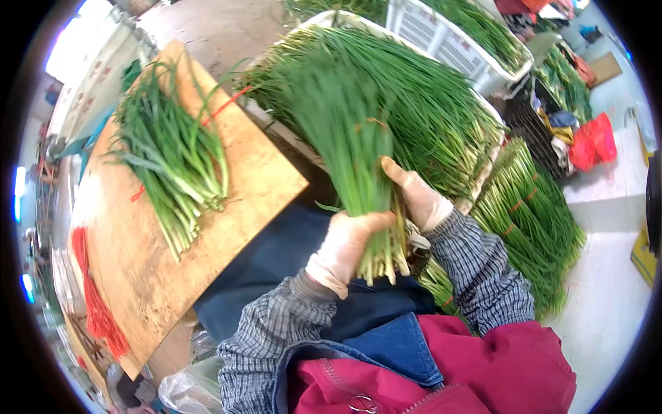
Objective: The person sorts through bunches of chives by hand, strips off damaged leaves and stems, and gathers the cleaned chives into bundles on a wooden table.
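A bundle of long green stalks (355, 162) with pale stem ends hangs over my lap, tied near its middle with a thin orange band. My left hand (352, 247), in a whitish glove, is wrapped round the lower stems. On the bundle's right side my gloved right hand (417, 193) grips the stalks, thumb uppermost. The bundle's leafy top is blurred. On the wooden board (262, 179) to the left lies a loose pile of green stalks (172, 152), with a red string (227, 105) beside and under it.
Behind the bundle, a white crate (491, 155) is heaped with green stalks. Another white crate (441, 38) stands farther back. Tied bundles (527, 221) lie at the right. Red strings (96, 297) hang over the board's left part. A red bag (594, 141) is at the far right.
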Available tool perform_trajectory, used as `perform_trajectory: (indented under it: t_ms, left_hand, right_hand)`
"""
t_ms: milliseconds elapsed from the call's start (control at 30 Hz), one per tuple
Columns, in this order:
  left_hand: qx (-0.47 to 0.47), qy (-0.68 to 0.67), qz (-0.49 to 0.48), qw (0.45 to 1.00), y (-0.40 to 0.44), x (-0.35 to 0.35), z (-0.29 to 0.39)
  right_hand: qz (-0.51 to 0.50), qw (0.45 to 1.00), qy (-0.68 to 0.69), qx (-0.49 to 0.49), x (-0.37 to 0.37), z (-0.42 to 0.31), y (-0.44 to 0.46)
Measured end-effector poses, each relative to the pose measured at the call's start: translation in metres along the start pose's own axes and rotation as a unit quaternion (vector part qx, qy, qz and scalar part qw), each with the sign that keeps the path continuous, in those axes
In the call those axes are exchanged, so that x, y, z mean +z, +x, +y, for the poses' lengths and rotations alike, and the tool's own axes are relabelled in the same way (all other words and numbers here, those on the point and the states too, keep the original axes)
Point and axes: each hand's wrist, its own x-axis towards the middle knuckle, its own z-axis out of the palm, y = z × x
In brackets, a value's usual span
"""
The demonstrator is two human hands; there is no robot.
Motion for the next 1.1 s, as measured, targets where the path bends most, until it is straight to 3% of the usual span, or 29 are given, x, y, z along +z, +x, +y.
perform_trajectory:
  t_ms: [67, 133, 267, 400, 533, 567, 667, 700, 800, 867, 900, 1000, 1033, 1067, 1100]
  left_hand:
    - [0.121, 0.120, 0.012, 0.985, -0.007, 0.003, -0.001]
    - [0.135, 0.356, 0.116, 0.917, -0.030, 0.011, 0.012]
    - [0.116, 0.514, 0.129, 0.840, -0.066, 0.025, 0.039]
    - [0.213, 0.616, 0.168, 0.739, -0.084, 0.028, 0.028]
    - [0.309, 0.607, 0.144, 0.718, -0.104, 0.043, 0.024]
    - [0.333, 0.610, 0.147, 0.704, -0.107, 0.048, 0.023]
    - [0.416, 0.593, 0.142, 0.675, -0.113, 0.057, 0.020]
    - [0.465, 0.563, 0.137, 0.670, -0.114, 0.057, 0.022]
    - [0.576, 0.474, 0.125, 0.654, -0.122, 0.048, 0.033]
    - [0.617, 0.411, 0.124, 0.660, -0.138, 0.036, 0.049]
    - [0.646, 0.402, 0.131, 0.635, -0.149, 0.027, 0.058]
    - [0.652, 0.382, 0.196, 0.625, -0.194, -0.011, 0.076]
    - [0.646, 0.373, 0.221, 0.628, -0.210, -0.026, 0.080]
    - [0.636, 0.355, 0.255, 0.636, -0.229, -0.040, 0.082]
    - [0.586, 0.336, 0.284, 0.680, -0.253, -0.054, 0.084]
  right_hand:
    - [-0.045, 0.996, 0.081, -0.017, 0.012, -0.003, -0.005]
    - [-0.028, 0.990, 0.127, -0.061, 0.035, -0.013, -0.019]
    - [-0.026, 0.987, 0.053, -0.146, 0.058, -0.020, -0.036]
    - [-0.070, 0.971, 0.098, -0.204, 0.070, -0.026, -0.052]
    - [-0.169, 0.953, 0.142, -0.206, 0.081, -0.027, -0.072]
    - [-0.135, 0.955, 0.140, -0.226, 0.073, -0.028, -0.074]
    - [-0.171, 0.933, 0.104, -0.299, 0.081, -0.034, -0.087]
    - [-0.135, 0.929, 0.076, -0.335, 0.084, -0.040, -0.087]
    - [-0.175, 0.902, 0.049, -0.392, 0.110, -0.055, -0.089]
    - [-0.259, 0.872, 0.031, -0.414, 0.146, -0.062, -0.084]
    - [-0.299, 0.855, 0.025, -0.422, 0.165, -0.063, -0.081]
    - [-0.318, 0.877, 0.025, -0.359, 0.227, -0.056, -0.068]
    - [-0.374, 0.870, 0.022, -0.320, 0.250, -0.048, -0.063]
    - [-0.370, 0.884, 0.040, -0.282, 0.279, -0.035, -0.061]
    - [-0.421, 0.885, 0.037, -0.194, 0.306, -0.022, -0.064]
